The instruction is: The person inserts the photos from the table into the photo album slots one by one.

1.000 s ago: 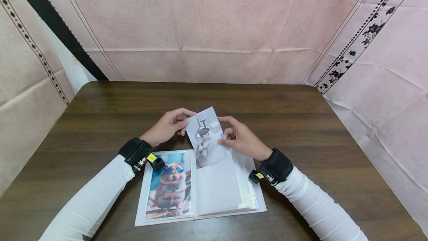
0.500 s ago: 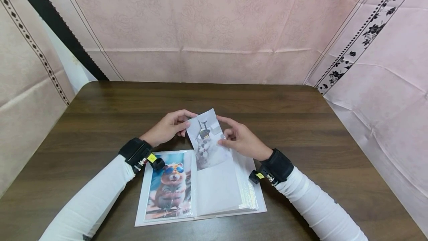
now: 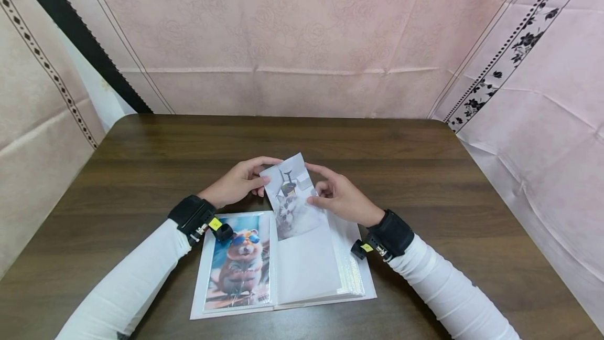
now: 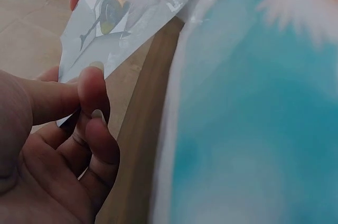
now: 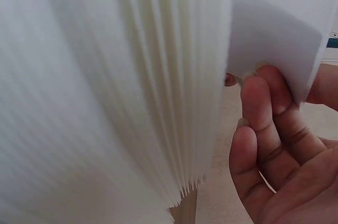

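Note:
An open photo album (image 3: 199, 298) lies on the table. Its left page holds a picture of a furry animal in sunglasses (image 3: 244, 261). A pale photo of a cat-like animal with a glass (image 3: 289, 206) stands tilted at the right page, its lower part inside the clear sleeve (image 3: 306, 269). My left hand (image 3: 240, 181) pinches the photo's upper left corner between thumb and fingers. At its right edge my right hand (image 3: 346, 195) pinches it, the index finger stretched to the top corner. In the right wrist view, the album pages (image 5: 169, 76) hide part of the photo.
The brown wooden table (image 3: 141, 172) extends round the album on all sides. Pale pink patterned cloth (image 3: 306, 41) hangs behind the table and at both sides. Each wrist wears a black strap with a small camera (image 3: 222, 231).
My left fingers have slid slightly right along the photo's upper left edge, and that corner now bends a little. The photo sits marginally lower. My right hand and the album are almost unmoved.

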Demonstrator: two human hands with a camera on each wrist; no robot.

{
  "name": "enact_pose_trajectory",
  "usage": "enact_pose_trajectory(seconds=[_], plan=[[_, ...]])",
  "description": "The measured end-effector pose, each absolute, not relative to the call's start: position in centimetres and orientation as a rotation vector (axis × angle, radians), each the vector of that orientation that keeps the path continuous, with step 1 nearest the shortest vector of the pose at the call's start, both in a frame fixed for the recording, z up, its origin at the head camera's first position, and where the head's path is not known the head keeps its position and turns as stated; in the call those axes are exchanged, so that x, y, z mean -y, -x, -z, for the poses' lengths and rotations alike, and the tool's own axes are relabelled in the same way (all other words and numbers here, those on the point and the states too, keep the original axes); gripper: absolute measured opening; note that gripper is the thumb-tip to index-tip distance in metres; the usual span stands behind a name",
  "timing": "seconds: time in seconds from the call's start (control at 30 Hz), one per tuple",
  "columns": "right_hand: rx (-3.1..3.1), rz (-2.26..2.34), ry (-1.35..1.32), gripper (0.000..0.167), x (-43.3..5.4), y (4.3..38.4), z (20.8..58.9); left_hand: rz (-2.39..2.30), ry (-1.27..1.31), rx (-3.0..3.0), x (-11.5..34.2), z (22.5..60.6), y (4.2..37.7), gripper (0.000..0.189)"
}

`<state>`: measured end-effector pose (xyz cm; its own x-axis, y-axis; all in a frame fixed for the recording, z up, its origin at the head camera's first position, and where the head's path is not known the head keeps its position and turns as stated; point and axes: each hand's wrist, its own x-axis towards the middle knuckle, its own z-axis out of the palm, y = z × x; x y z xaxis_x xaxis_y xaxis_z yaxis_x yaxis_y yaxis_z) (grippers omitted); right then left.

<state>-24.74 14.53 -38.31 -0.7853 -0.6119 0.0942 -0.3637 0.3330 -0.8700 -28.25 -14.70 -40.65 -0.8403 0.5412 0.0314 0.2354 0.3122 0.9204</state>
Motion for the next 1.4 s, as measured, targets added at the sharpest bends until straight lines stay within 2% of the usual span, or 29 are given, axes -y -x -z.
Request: enact_pose_trajectory(seconds=[0.9,1.4], plan=[[-2.349,1.434,0.878,0.078,-14.54,24.73,38.32,-1.523,-0.684,-2.272,14.80,40.75,28.34,0.047],[-2.345,1.460,0.887,0.078,-14.48,24.80,38.36,-1.453,-0.761,-2.259,14.65,40.78,28.16,0.049]])
